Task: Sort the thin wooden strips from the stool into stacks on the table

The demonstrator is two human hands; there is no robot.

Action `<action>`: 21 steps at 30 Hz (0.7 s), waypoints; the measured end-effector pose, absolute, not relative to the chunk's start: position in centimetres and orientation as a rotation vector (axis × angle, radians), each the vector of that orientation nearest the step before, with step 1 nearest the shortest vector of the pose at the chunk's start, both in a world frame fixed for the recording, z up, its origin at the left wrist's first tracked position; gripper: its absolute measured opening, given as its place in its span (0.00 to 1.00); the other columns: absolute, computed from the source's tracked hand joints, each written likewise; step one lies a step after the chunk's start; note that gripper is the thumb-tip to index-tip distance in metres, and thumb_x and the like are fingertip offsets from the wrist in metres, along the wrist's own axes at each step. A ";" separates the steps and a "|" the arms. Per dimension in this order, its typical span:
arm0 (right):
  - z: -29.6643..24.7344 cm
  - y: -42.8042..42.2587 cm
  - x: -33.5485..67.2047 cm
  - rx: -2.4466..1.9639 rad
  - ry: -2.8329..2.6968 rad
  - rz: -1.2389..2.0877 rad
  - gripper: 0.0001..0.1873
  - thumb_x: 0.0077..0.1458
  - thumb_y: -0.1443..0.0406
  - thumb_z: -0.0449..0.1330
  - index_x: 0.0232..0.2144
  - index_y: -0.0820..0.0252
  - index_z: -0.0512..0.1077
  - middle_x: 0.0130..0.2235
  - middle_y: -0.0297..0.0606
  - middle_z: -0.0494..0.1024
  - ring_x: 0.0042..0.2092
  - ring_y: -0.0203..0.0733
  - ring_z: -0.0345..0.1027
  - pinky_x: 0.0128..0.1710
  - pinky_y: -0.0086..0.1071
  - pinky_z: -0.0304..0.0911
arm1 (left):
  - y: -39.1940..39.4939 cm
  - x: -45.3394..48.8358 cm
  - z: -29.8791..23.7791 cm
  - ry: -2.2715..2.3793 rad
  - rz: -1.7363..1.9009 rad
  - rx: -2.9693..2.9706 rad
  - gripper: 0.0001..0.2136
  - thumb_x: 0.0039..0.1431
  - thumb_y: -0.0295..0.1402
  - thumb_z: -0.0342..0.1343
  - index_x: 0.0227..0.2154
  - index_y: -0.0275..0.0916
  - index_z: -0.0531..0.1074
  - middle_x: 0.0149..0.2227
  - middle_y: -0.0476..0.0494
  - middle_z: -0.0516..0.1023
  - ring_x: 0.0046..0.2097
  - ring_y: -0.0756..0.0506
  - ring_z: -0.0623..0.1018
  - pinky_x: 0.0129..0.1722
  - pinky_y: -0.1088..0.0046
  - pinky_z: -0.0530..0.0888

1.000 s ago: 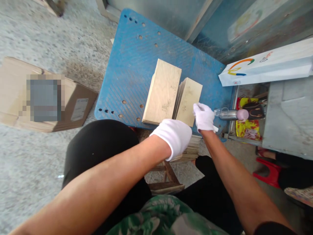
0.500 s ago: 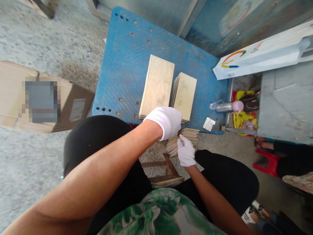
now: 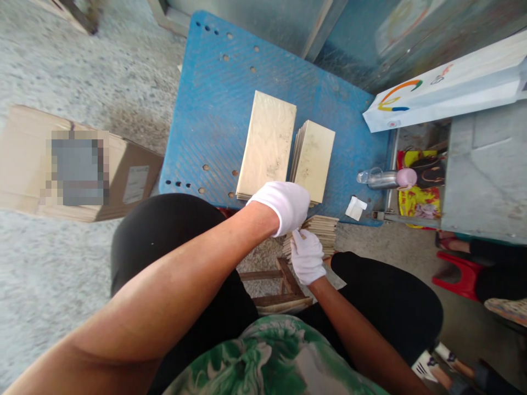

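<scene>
Note pale stacked boards (image 3: 269, 142) beyond the fingers of the left hand (image 3: 286, 204), presumably stiff, light, best lifted by opposite edges, with grasp there and in the curled right hand (image 3: 307, 258) indeterminable.

Table (image 3: 209, 109) before me, w/ 2 board stacks (image 3: 269, 142) side by side on it; paper scrap (image 3: 355, 208) & bottle (image 3: 382, 179) to R; carton (image 3: 119, 186) to my L; more boards (image 3: 323, 230) below nr. edge.

White gloves (image 3: 284, 206), green-patterned top (image 3: 280, 356), black trousers (image 3: 164, 236)
</scene>
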State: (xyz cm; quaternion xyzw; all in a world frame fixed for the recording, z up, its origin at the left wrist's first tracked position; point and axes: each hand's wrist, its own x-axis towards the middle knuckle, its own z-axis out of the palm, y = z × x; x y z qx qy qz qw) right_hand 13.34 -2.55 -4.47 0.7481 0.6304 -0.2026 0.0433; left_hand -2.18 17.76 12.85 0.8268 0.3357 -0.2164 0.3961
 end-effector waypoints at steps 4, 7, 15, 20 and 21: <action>-4.3 -2.9 13.1 2.084 2.023 -0.341 0.13 0.61 0.63 0.52 0.42 0.57 0.75 0.38 0.42 0.76 0.36 0.43 0.64 0.35 0.34 0.55 | 17.6 -2.0 13.0 0.841 -0.578 2.095 0.16 0.63 0.32 0.53 0.49 0.30 0.78 0.47 0.24 0.80 0.50 0.31 0.80 0.47 0.59 0.75; -4.4 -3.4 13.1 1.963 2.126 -0.134 0.16 0.61 0.64 0.52 0.48 0.61 0.73 0.42 0.46 0.76 0.41 0.46 0.65 0.39 0.36 0.57 | 17.5 -1.9 13.0 0.827 -0.593 2.105 0.16 0.63 0.32 0.53 0.49 0.30 0.78 0.48 0.24 0.80 0.50 0.31 0.80 0.47 0.59 0.75; -4.9 -4.5 13.0 1.939 2.217 -0.066 0.21 0.60 0.66 0.54 0.54 0.67 0.70 0.48 0.54 0.73 0.47 0.52 0.65 0.47 0.43 0.62 | 17.3 -1.6 12.7 0.788 -0.623 2.118 0.17 0.63 0.31 0.52 0.50 0.29 0.78 0.48 0.24 0.80 0.50 0.31 0.80 0.47 0.59 0.75; -4.8 -5.4 13.0 2.075 2.204 -0.277 0.21 0.61 0.66 0.53 0.56 0.63 0.69 0.49 0.52 0.74 0.52 0.53 0.66 0.54 0.49 0.62 | 17.1 -1.7 12.6 0.795 -0.637 2.110 0.17 0.64 0.31 0.52 0.49 0.29 0.78 0.48 0.23 0.80 0.51 0.31 0.79 0.48 0.58 0.75; -4.9 -5.6 13.0 2.101 2.176 -0.336 0.20 0.62 0.65 0.53 0.55 0.61 0.70 0.48 0.50 0.75 0.51 0.52 0.66 0.54 0.50 0.63 | 17.0 -1.7 12.5 0.803 -0.631 2.099 0.17 0.63 0.31 0.52 0.49 0.28 0.78 0.47 0.22 0.80 0.51 0.30 0.79 0.48 0.57 0.74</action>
